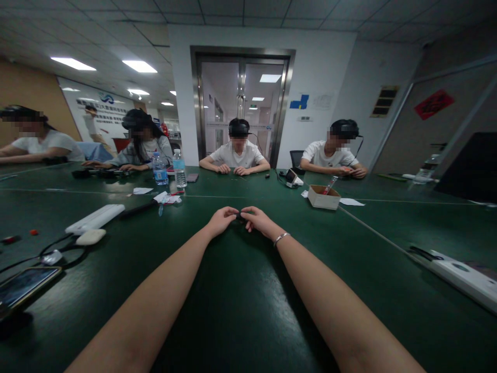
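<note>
Both of my arms stretch forward over the green table (pixel 233 290), and my hands meet near its middle. Between the fingertips is a small dark object (pixel 239 214), too small and too covered to tell its kind. My left hand (pixel 222 221) pinches it from the left side. From the right, my right hand (pixel 261 220) closes thumb and forefinger on it, its other fingers curled below. A silver bracelet (pixel 281 238) circles my right wrist.
To the left lie a phone (pixel 29 287), a white power strip (pixel 95 218), cables and a white rounded case (pixel 91 237). Two water bottles (pixel 179 170) stand beyond. A small box (pixel 324 198) and another white strip (pixel 466 277) are right. Several people sit around the table.
</note>
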Demonstrator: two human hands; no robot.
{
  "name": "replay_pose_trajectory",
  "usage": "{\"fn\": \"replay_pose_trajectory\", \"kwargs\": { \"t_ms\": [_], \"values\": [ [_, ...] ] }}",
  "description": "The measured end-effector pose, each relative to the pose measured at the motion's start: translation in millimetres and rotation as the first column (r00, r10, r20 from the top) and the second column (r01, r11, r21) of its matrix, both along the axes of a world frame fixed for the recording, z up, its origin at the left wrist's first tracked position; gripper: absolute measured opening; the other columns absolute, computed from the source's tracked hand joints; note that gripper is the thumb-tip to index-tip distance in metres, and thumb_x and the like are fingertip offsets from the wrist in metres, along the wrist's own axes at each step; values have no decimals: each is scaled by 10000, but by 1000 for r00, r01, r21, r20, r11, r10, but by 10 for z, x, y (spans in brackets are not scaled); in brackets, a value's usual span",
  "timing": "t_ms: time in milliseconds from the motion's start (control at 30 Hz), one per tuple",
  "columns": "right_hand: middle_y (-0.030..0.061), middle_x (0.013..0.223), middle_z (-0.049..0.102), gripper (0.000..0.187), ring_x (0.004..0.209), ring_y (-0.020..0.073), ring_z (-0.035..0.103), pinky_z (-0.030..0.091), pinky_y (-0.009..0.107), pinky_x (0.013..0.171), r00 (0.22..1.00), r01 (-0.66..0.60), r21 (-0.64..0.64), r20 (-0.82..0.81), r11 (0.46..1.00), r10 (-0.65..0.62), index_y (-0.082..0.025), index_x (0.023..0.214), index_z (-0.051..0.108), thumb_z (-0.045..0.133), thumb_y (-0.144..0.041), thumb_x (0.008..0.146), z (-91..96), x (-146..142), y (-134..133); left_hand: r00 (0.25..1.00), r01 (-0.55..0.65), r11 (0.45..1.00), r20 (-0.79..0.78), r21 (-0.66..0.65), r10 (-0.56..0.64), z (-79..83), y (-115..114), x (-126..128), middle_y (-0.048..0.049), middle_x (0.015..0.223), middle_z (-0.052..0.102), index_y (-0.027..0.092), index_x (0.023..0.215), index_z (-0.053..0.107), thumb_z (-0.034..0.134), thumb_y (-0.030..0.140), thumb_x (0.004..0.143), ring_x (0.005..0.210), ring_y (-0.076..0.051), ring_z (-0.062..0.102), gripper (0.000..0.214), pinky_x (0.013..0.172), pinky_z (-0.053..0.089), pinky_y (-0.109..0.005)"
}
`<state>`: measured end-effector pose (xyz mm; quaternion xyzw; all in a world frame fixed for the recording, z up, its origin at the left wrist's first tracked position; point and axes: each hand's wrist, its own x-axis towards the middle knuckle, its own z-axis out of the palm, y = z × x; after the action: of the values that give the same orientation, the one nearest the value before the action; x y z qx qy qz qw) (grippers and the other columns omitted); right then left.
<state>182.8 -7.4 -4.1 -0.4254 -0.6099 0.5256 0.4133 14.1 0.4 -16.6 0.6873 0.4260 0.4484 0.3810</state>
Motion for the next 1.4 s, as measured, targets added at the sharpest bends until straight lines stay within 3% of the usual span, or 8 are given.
{"fn": "replay_pose_trajectory", "kwargs": {
  "t_ms": [167,333,500,833,1033,1133,1300,1400],
  "values": [
    [-31,643,557,264,403,54,521,448,126,352,1000,-16,26,5,1000,16,-141,967,521,608,-25,746,-7,1,9,999,36,999,11,15,-36,-49,44,-21,-65,915,637,142,931,607,572,174,717,851,-159,587,219,851,434,-326],
    [-1,638,578,80,401,51,505,434,122,347,999,-51,-5,16,999,51,-112,906,541,528,-80,833,29,-8,-18,999,49,999,12,21,-49,-52,42,-34,-69,923,637,145,945,600,565,216,731,875,-167,586,228,867,424,-339],
    [-25,627,569,165,412,46,500,433,116,360,998,-59,29,30,998,58,-121,870,557,548,9,769,61,-12,-60,999,41,999,-35,12,-41,-58,38,-40,-63,945,635,164,962,599,571,257,730,883,-168,580,251,846,424,-327],
    [-33,604,559,184,417,37,491,419,104,369,995,-75,49,68,996,72,-110,863,582,559,30,746,32,-5,-38,985,26,1000,-173,12,-24,-96,75,-40,1,616,560,155,936,595,395,378,805,599,-125,520,327,597,400,-247],
    [-30,613,570,182,424,40,502,429,111,382,996,-75,42,61,996,72,-112,873,572,564,23,751,15,2,-15,986,112,993,-125,-23,-114,-62,23,-3,-16,724,594,159,959,572,443,289,754,675,-130,545,275,613,406,-243],
    [-27,623,574,186,423,38,501,429,110,384,995,-81,45,56,996,78,-112,874,572,565,25,749,16,8,-18,985,101,994,-138,-36,-105,-67,22,-3,-6,642,576,156,974,563,403,335,787,628,-134,540,305,610,412,-256],
    [-22,647,577,189,426,36,503,436,113,392,997,-70,41,44,997,68,-111,877,561,554,33,754,12,8,-14,984,68,998,-169,19,-64,-93,50,-19,-29,868,609,183,988,571,455,317,763,718,-129,540,287,659,424,-251],
    [-18,650,581,187,430,40,507,436,115,395,997,-68,45,46,997,66,-113,873,565,559,29,751,7,10,-9,984,61,998,-169,24,-56,-106,62,-28,-23,825,596,186,1001,562,442,329,777,713,-132,541,292,644,426,-248]
  ]
}}
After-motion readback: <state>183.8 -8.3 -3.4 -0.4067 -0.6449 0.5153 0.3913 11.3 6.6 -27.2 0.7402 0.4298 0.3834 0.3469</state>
